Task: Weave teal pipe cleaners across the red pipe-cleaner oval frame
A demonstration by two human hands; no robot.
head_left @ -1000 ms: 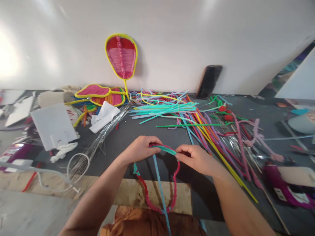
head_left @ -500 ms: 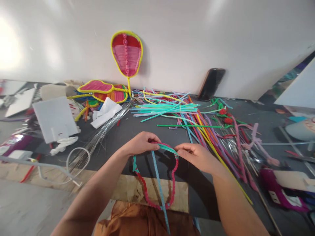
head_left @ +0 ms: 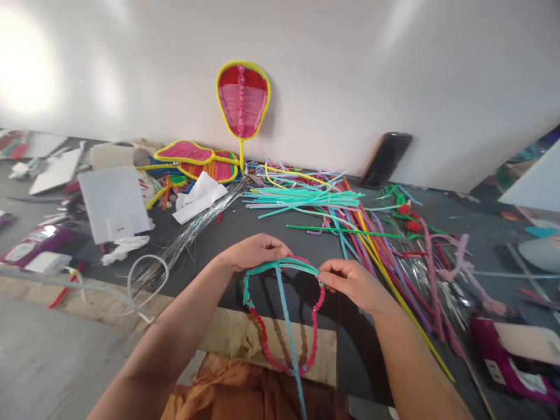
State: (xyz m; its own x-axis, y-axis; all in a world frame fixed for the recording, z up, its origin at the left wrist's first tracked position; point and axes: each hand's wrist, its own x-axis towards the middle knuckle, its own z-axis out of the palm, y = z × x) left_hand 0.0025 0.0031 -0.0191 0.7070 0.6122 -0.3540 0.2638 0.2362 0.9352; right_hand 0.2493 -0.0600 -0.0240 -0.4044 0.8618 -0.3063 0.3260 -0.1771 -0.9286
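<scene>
A rounded pipe-cleaner frame (head_left: 315, 326), twisted in red and pink, is held up between my hands above the table edge. A light blue twisted stem (head_left: 286, 315) runs down its middle and past the bottom. Teal pipe cleaners (head_left: 300, 266) lie side by side along the top; more teal wraps the upper left side. My left hand (head_left: 258, 252) pinches the top rim left of the stem, fingers closed. At the upper right corner, thumb and fingertips of my right hand (head_left: 352, 284) are closed on the ends of the teal strands and the rim.
Loose pipe cleaners (head_left: 306, 197) are heaped behind my hands. A yellow-edged pink fan (head_left: 242, 105) stands against the white wall near a leaning phone (head_left: 387, 160). Thin wires (head_left: 192, 227), white card (head_left: 112, 201) and a cable (head_left: 149, 256) lie left. A purple glue-gun-like tool (head_left: 503, 361) sits right.
My left hand has shifted left along the top rim, uncovering more teal strands and the stem's top. My right hand still pinches the right corner. The view has turned slightly left.
</scene>
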